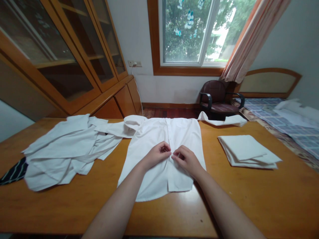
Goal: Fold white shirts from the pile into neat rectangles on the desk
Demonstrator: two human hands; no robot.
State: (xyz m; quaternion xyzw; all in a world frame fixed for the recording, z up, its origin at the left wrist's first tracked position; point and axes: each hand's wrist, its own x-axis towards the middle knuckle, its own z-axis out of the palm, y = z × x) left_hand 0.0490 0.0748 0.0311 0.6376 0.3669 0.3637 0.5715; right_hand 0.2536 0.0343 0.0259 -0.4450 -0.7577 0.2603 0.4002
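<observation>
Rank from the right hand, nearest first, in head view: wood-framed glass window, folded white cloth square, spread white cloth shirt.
1. Shirt, under the right hand
2. Cloth square, rightward on the brown wooden table
3. Window, far wall beyond the table

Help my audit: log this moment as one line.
left hand: at placket | right hand: at placket | white shirt: spread on table

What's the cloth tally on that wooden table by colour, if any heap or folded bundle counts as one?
White: 3 (spread-out shirt, crumpled heap, folded bundle)
Dark with pale stripes: 1 (striped cloth at the heap's edge)
Total: 4
</observation>
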